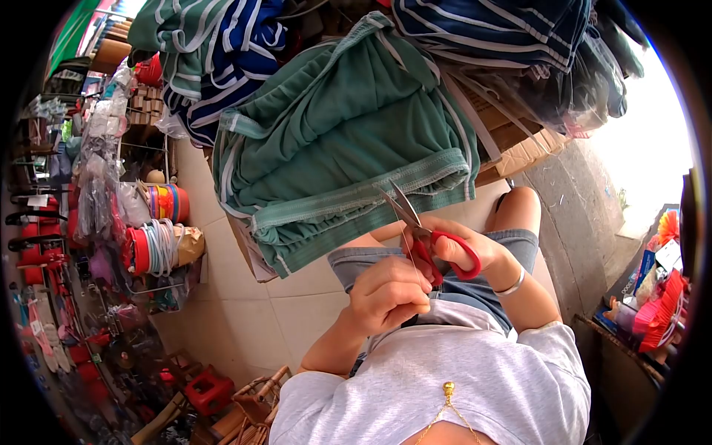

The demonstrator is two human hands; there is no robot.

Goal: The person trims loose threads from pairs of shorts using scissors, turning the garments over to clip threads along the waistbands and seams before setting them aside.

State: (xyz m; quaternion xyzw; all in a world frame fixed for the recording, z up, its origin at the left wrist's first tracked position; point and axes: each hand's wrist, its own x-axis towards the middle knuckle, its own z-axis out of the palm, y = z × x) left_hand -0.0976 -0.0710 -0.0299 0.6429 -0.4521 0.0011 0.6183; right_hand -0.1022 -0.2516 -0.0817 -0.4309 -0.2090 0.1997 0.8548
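A pair of red-handled scissors (408,211) is in my right hand (456,243), with fingers in the handle loops. Its blades are slightly apart and point at the waistband edge of a green garment (356,133) with white stripes. My left hand (387,293) is closed in a pinch, close below the scissor handles. A thin thread (408,248) runs from near the blades down to these fingers. The garment lies bunched in front of me, its elastic waistband (356,200) facing my hands. The thread's lower end is hidden in my left fingers.
Blue-and-white striped clothes (493,30) are piled at the back, with more striped garments (222,67) at back left. A cardboard box (519,159) shows beneath. Crowded shop goods line the left, including coiled cord (159,248) and a red stool (210,389).
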